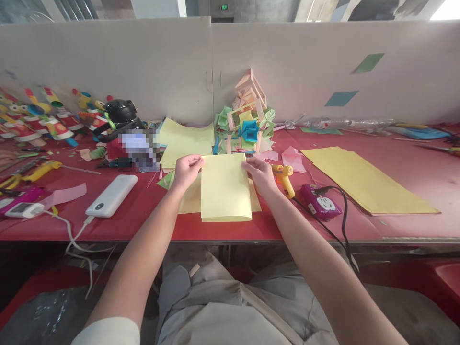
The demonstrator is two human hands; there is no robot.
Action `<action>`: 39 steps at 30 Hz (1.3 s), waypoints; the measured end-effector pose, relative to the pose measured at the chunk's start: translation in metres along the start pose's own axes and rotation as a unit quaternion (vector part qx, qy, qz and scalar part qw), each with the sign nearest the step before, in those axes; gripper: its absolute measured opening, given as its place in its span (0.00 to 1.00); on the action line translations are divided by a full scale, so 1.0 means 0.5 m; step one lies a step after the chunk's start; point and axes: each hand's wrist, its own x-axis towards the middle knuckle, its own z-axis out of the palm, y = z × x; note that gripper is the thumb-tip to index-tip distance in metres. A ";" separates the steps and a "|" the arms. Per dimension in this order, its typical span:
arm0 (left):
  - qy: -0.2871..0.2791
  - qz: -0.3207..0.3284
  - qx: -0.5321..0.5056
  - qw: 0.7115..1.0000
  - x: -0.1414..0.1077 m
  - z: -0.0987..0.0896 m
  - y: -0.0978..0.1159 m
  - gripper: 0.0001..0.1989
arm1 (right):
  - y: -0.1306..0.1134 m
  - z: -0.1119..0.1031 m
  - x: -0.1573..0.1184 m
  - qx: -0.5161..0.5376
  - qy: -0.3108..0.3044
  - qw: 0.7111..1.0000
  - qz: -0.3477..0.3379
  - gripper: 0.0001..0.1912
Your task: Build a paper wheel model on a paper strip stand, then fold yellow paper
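Observation:
A folded pale yellow paper (225, 189) is held up between my two hands, its lower edges slightly apart. My left hand (188, 171) pinches its upper left corner, and my right hand (261, 173) pinches the upper right corner. Beneath it, another yellow sheet (189, 199) lies on the red table (143, 201). Just right of my right hand is a yellow glue gun (283, 181), with a purple power strip (323, 203) beside it.
Yellow sheets (370, 184) lie at the right and more yellow paper (189, 143) behind my left hand. Folded paper models (247, 127) stand at the back. At the left are a white power bank (112, 196), cables and several paper-cup figures (59, 127).

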 end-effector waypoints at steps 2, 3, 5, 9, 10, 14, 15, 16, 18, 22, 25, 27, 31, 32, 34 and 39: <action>0.001 0.003 0.004 1.000 0.001 -0.002 -0.001 0.22 | 0.000 0.001 0.001 0.000 0.001 1.000 0.003 0.16; 0.000 0.003 0.005 1.000 0.002 -0.002 -0.001 0.22 | 0.001 0.001 0.001 0.000 0.002 1.000 0.004 0.16; -0.004 0.001 0.003 1.000 0.003 -0.003 -0.003 0.24 | 0.003 0.000 0.003 0.005 0.003 1.000 0.000 0.17; -0.010 -0.004 -0.004 1.000 0.004 -0.003 -0.006 0.26 | 0.011 -0.001 0.008 0.012 0.009 1.000 -0.026 0.16; -0.009 -0.004 -0.005 1.000 0.004 -0.003 -0.007 0.26 | 0.014 -0.001 0.009 0.010 0.012 0.999 -0.032 0.16; -0.004 -0.008 -0.006 1.000 0.005 -0.002 -0.008 0.26 | 0.018 -0.002 0.015 0.003 0.014 0.999 -0.033 0.17; -0.003 -0.009 -0.006 1.000 0.005 -0.002 -0.008 0.26 | 0.018 -0.002 0.016 0.003 0.010 0.999 -0.031 0.17; -0.003 -0.011 -0.005 1.000 0.004 -0.002 -0.008 0.26 | 0.018 -0.002 0.016 0.004 0.004 1.000 -0.029 0.17; -0.004 -0.013 -0.001 1.000 0.004 -0.002 -0.008 0.26 | 0.017 -0.002 0.015 0.003 -0.010 1.000 -0.025 0.17; -0.011 -0.021 -0.011 1.000 0.004 0.000 -0.009 0.27 | 0.017 0.000 0.013 0.007 -0.006 1.000 -0.022 0.19; -0.016 -0.026 -0.026 0.999 0.006 0.001 -0.011 0.28 | 0.020 0.000 0.016 0.000 0.013 0.999 -0.044 0.20; -0.017 -0.028 -0.027 0.999 0.007 0.002 -0.013 0.27 | 0.021 0.000 0.018 -0.011 0.021 0.998 -0.065 0.19; -0.021 -0.026 -0.016 0.999 0.006 0.002 -0.014 0.26 | 0.017 0.001 0.018 -0.005 0.029 0.998 -0.048 0.16; -0.022 -0.026 -0.014 0.999 0.006 0.002 -0.014 0.26 | 0.016 0.001 0.017 0.001 0.027 0.999 -0.036 0.16; -0.024 -0.027 -0.012 0.999 0.005 0.001 -0.014 0.26 | 0.013 0.002 0.015 0.008 0.019 1.000 -0.022 0.18; -0.034 -0.031 -0.010 0.999 0.006 -0.001 -0.016 0.28 | 0.019 -0.001 0.016 0.001 -0.019 1.000 -0.022 0.22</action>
